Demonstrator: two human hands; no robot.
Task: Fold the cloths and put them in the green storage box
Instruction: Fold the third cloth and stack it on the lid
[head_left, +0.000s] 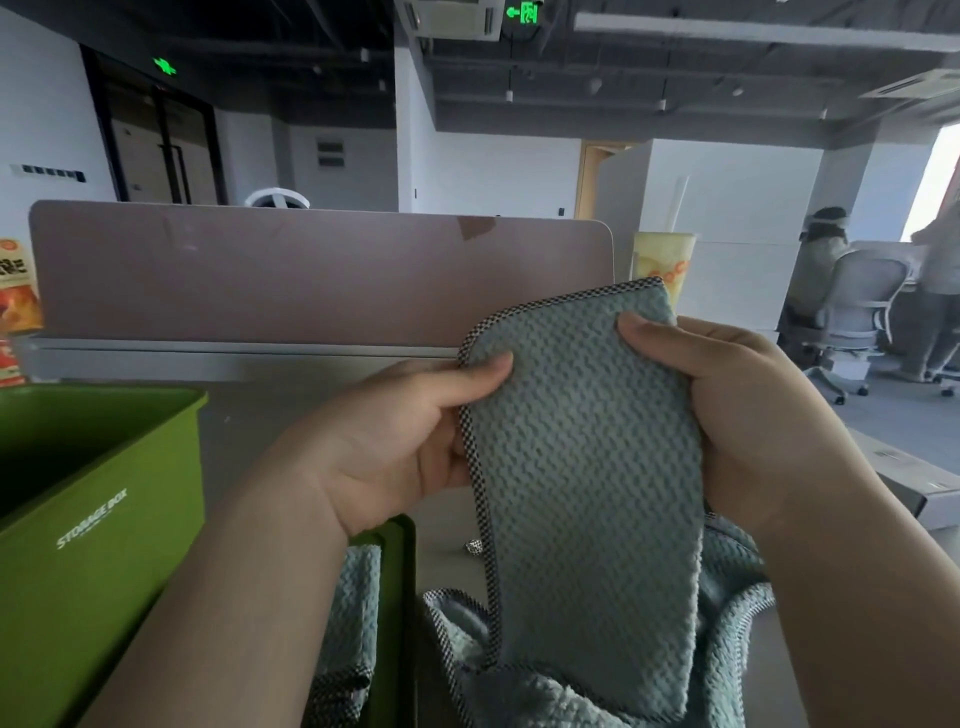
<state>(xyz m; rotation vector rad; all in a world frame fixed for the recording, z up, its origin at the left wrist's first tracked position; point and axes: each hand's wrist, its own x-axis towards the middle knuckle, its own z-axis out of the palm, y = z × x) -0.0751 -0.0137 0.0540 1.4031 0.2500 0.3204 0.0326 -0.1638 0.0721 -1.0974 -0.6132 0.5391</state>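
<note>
fingers of left hand (395, 452) and right hand (753, 415) pinch the cloth (587, 493) between them

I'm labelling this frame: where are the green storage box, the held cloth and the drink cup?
green storage box (130, 571), head view, front wall below the lettering.
held cloth (582, 467), head view, middle of its textured face.
drink cup (660, 260), head view, yellow side above the cloth.
</note>
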